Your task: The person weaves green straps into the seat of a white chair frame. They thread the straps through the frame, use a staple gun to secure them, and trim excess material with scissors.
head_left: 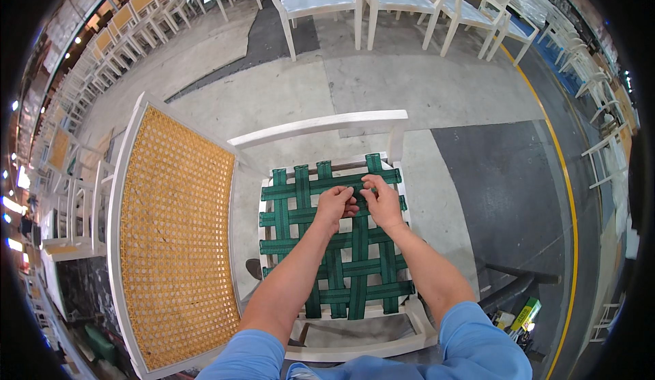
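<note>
Both hands are down on the green webbing (pixel 338 243) that is woven across the seat opening of a white chair frame (pixel 321 129), just in front of the person. The left hand (pixel 334 206) and the right hand (pixel 383 202) sit close together toward the far side of the seat, each with fingers curled and pinched on the webbing where an upright strap (pixel 359 243) crosses a far cross strap; whether they share one strap or hold two I cannot tell. The webbing looks like flat, flexible band: light, soft enough to fold and thread over and under, yet probably firm once pulled taut across the frame. Its surface seems matte and woven, so it should not slip much between fingertips. A pinch near a crossing, close to the loose run of the strap, looks the sensible place to hold, since the middle of the weave is already locked by its neighbours. The frame itself looks rigid and fairly light. To the left a caned panel (pixel 174 237) in a white surround leans nearby, and rows of white chairs (pixel 382 1) stand at the far side.
</note>
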A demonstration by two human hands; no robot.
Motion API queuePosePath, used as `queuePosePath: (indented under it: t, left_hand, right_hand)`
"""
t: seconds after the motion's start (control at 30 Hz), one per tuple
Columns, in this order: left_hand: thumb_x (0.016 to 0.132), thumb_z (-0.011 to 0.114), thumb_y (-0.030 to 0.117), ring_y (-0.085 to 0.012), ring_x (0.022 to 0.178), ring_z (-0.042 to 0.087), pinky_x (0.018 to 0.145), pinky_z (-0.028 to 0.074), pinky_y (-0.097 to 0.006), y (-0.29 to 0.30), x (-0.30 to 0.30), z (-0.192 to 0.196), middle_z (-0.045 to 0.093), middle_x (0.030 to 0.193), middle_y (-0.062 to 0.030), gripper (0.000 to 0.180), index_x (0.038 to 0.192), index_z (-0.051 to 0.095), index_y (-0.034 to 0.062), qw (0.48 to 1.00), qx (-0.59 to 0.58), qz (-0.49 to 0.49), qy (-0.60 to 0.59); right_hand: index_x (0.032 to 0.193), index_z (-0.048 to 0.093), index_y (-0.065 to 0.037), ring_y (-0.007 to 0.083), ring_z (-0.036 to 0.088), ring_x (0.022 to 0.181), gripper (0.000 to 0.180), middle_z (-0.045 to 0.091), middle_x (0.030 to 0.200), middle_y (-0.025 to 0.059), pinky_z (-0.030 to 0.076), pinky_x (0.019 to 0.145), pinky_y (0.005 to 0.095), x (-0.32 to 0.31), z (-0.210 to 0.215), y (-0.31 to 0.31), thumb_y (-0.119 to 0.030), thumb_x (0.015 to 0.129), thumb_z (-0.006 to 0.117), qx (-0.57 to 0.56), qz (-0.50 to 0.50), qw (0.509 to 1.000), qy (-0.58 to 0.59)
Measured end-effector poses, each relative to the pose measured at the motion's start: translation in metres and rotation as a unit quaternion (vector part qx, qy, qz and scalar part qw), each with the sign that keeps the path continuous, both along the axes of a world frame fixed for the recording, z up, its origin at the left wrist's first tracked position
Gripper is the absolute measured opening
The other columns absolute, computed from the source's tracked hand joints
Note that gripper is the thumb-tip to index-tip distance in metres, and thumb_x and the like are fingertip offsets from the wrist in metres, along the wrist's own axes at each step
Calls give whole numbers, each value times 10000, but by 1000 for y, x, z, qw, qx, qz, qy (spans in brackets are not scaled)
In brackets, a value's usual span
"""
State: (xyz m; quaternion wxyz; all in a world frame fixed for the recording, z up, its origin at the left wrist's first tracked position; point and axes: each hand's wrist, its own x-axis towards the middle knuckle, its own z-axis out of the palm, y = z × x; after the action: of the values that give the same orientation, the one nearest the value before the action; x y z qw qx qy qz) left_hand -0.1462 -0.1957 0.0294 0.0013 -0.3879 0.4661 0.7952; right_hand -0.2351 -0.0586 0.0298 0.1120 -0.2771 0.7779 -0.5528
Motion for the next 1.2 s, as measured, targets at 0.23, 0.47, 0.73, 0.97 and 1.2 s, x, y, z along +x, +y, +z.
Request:
queuePosePath:
  t: [0.23, 0.47, 0.73, 0.97, 1.2]
  left_hand:
    - [1016, 667, 237, -172, 664, 683, 606, 582, -320, -11, -10, 5, 667, 844, -25, 191, 1076, 663, 56, 999, -7, -46, -29]
    - [910, 728, 179, -277, 937, 685, 802, 551, -410, -4, -7, -11, 687, 997, -107, 223, 1091, 704, 52, 844, -528, -83, 43]
    - [928, 676, 177, -360, 1024, 666, 880, 522, -475, -32, -46, -26, 691, 1067, -135, 205, 1108, 708, 83, 808, -586, 18, -52]
    - [999, 591, 211, -397, 1416, 426, 1172, 309, -577, -13, -27, -53, 555, 1461, -109, 408, 1386, 587, 84, 702, -702, -118, 3]
    - [1073, 438, 365, -399, 1582, 181, 1274, 113, -606, -5, -38, -58, 302, 1698, -43, 601, 1616, 366, 117, 660, -715, -209, -99]
  right_hand:
    - [1063, 716, -48, 298, 687, 870, 171, 686, 1027, 110, 566, 766, 371, -4, 0, 0, -10, 897, 711, 24, 55, 986, 154]
    - [966, 712, -57, 358, 672, 904, 68, 650, 993, 119, 553, 791, 433, -19, -8, -12, -64, 900, 703, 41, 58, 986, 150]
    - [967, 744, -100, 387, 672, 975, 100, 671, 1025, 161, 544, 844, 487, -68, -26, -83, -139, 918, 666, 213, 39, 967, 132]
    - [966, 746, -123, 353, 675, 1031, 95, 664, 1080, 120, 539, 878, 480, -86, -39, -100, -185, 937, 681, 284, 4, 955, 89]
    - [985, 741, -125, 338, 676, 1063, 120, 667, 1105, 110, 544, 891, 468, -87, -32, -108, -225, 923, 722, 309, 0, 950, 41]
